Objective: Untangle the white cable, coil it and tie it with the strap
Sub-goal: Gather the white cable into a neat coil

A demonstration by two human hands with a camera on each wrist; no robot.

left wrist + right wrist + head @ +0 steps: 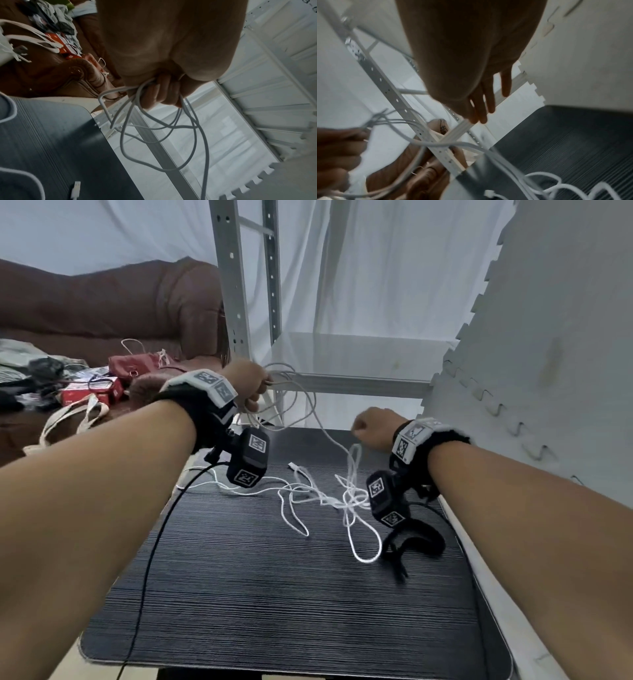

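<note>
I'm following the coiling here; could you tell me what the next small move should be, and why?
Probably the right hand should draw more white cable from the tangle on the mat toward the left hand, which already grips several loops; much still lies knotted.

Bare forearms w/ black wrist straps (205,419), white tag-marked pads, black wrist cams (249,457).
</note>
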